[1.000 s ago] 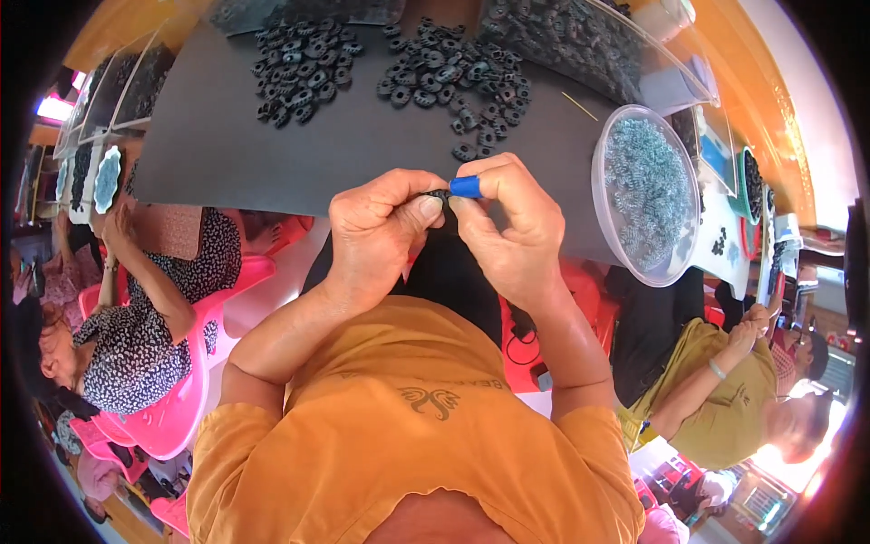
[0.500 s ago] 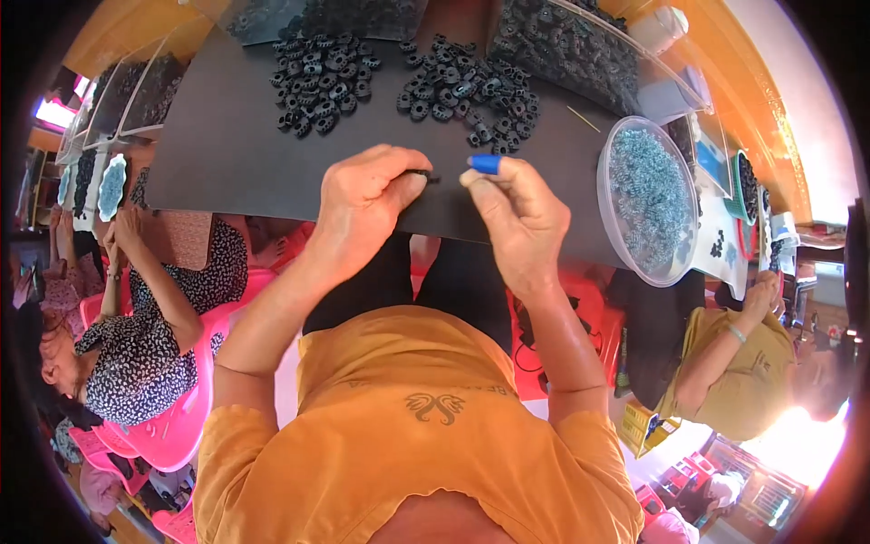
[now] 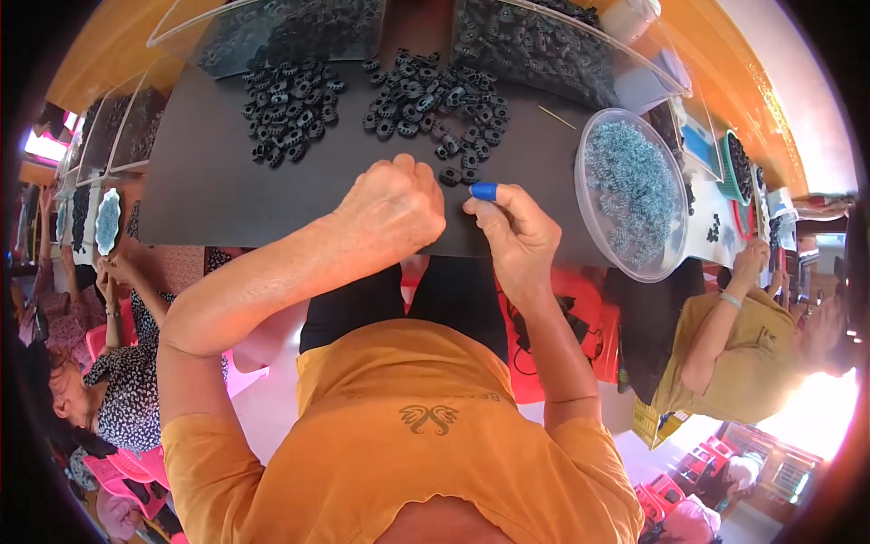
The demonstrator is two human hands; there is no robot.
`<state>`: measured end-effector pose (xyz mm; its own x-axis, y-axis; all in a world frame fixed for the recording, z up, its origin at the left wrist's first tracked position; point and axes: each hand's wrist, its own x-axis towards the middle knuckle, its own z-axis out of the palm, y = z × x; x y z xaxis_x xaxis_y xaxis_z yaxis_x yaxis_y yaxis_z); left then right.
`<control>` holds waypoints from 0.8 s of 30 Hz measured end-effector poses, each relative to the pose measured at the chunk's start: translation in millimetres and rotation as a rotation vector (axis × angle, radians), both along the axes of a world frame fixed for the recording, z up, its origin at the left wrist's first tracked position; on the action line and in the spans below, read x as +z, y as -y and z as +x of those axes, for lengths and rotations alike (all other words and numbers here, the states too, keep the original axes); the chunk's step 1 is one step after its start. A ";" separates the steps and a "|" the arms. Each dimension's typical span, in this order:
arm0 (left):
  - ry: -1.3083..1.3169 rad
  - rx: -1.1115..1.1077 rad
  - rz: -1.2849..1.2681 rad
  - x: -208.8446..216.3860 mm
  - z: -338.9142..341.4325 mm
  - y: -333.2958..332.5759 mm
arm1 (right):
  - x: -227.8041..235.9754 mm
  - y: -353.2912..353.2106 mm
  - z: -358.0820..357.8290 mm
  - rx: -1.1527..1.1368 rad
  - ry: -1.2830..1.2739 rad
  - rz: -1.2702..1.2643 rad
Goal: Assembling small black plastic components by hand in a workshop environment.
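Observation:
My left hand is turned knuckles-up over the dark work mat, its fingers curled closed; what they hold is hidden. Beside it, the thumb and forefinger of my right hand are pinched together, with a blue finger cover on the forefinger. Anything between those fingertips is too small to make out. Small black toothed plastic pieces, like claw-clip parts, lie in a left pile and a right pile. A couple of loose black pieces sit just above my right fingertips.
To the right stands a round clear bowl of bluish small springs. A thin stick lies near it. Clear bins of black pieces line the back. Co-workers sit at left and right.
My left hand, earlier pinching a small black piece, has rolled knuckles-up and moved right, its elbow swinging outward. My right hand keeps its pinch. The view has shifted slightly.

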<state>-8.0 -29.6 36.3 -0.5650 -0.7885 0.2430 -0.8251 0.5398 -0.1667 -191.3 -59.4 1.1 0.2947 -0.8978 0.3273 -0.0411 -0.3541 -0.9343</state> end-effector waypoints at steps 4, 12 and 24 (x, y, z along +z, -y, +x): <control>-0.022 -0.046 -0.129 -16.3 2.3 -2.8 | 4.3 4.6 2.3 -0.001 0.007 0.013; -0.079 -0.050 -0.188 -15.7 -1.8 -8.7 | 21.3 28.0 13.8 -0.061 -0.390 -0.762; -0.538 -0.168 -0.469 83.4 11.7 101.8 | 14.4 23.7 21.0 -0.044 -0.741 -0.875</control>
<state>3.6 -131.4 119.7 -0.3768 -0.4468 0.8114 -0.7702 0.6377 -0.0065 -170.3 -83.1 15.5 0.6496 -0.4627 0.6033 -0.5067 -0.8551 -0.1102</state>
